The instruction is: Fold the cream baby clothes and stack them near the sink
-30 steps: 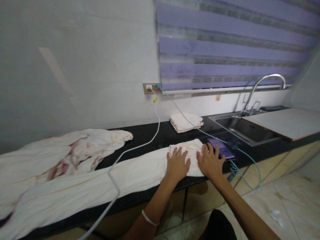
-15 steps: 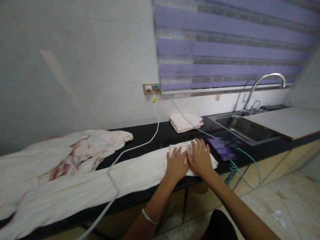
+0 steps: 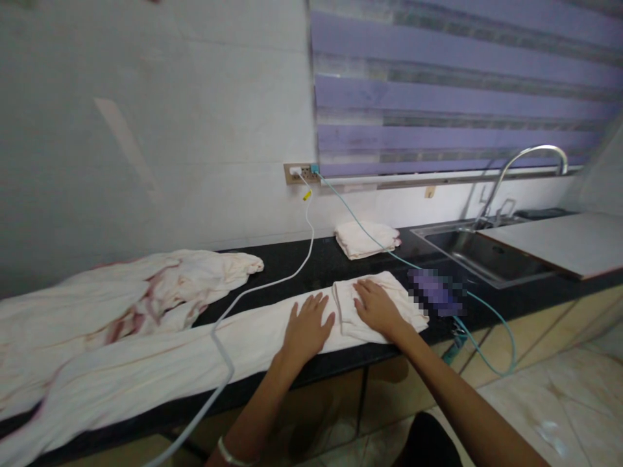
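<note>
A long strip of cream cloth [image 3: 160, 360] lies along the front of the black countertop, its right end folded over into a flat layered section [image 3: 396, 298]. My left hand [image 3: 307, 327] rests palm down on the single strip, just left of the fold, with fingers spread. On the folded section lies my right hand [image 3: 379, 310], flat, its fingers stretched out. Neither hand grips anything. A white cable [image 3: 221, 353] crosses over the cloth to the left of my hands.
Crumpled cream cloth [image 3: 195, 279] with reddish edges lies at the left. Behind my hands sits a folded cloth [image 3: 367, 240]. A blurred purple device [image 3: 435, 292] with a teal cable [image 3: 491, 311] lies to the right, near the sink [image 3: 487, 256] and a pale board [image 3: 574, 240].
My left hand has slid left, off the folded section onto the strip. My right hand has shifted slightly left and down, baring more of the fold. The view has turned slightly.
</note>
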`<state>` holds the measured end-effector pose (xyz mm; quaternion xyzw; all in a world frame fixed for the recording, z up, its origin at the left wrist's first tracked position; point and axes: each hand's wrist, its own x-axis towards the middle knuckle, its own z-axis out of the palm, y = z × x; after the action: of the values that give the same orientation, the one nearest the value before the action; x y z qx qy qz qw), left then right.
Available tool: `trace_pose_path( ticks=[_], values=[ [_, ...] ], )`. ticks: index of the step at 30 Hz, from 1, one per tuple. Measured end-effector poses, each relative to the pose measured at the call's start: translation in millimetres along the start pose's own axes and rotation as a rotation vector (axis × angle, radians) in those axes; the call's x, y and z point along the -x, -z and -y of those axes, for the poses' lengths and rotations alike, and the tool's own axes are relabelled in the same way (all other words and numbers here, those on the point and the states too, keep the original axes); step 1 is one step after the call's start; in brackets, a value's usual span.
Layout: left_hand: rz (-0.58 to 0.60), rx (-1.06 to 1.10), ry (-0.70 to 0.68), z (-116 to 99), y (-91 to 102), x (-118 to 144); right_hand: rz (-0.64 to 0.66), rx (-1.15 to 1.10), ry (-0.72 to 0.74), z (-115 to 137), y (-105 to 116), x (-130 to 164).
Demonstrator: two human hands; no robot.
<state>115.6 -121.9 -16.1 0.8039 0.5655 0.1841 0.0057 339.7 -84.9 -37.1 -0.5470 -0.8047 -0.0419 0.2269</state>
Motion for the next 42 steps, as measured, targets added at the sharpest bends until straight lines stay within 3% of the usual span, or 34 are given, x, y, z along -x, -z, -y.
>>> trace_pose_path(
  ticks=[3, 12, 15, 21, 25, 31, 36, 39, 42],
  values=[
    [0.088, -0.081, -0.021, 23.4, 8.2, 9.5, 0.046, 0.046, 0.015, -3.8, 3.4, 2.9],
    [0.127, -0.189, 0.041, 116.9, 28.6, 23.7, 0.127, 0.086, 0.005, -16.3, 10.1, 5.4],
    [0.147, -0.186, 0.039, 135.5, 38.9, 31.5, 0.127, 0.092, 0.009, -16.2, 10.8, 6.4],
    [0.130, -0.176, 0.018, 138.8, 42.4, 38.4, 0.132, 0.081, 0.037, -11.3, 12.3, 7.9],
    [0.136, -0.140, -0.078, 143.8, 48.2, 41.0, 0.093, 0.053, 0.051, 1.2, 20.0, 2.3],
    [-0.018, -0.013, -0.173, 151.2, 52.4, 43.2, -0.047, -0.170, 0.157, 54.5, 24.6, -24.8],
    [-0.061, -0.030, -0.123, 155.2, 39.1, 42.8, 0.068, -0.092, 0.137, 93.7, -1.2, -39.4],
    [-0.192, 0.032, -0.031, 154.6, 42.8, 50.7, 0.119, -0.052, 0.157, 95.6, -9.9, -37.9],
    [-0.444, 0.134, 0.088, 143.5, 57.2, 71.1, -0.010, -0.183, 0.188, 89.4, -5.2, -34.1]
  ],
)
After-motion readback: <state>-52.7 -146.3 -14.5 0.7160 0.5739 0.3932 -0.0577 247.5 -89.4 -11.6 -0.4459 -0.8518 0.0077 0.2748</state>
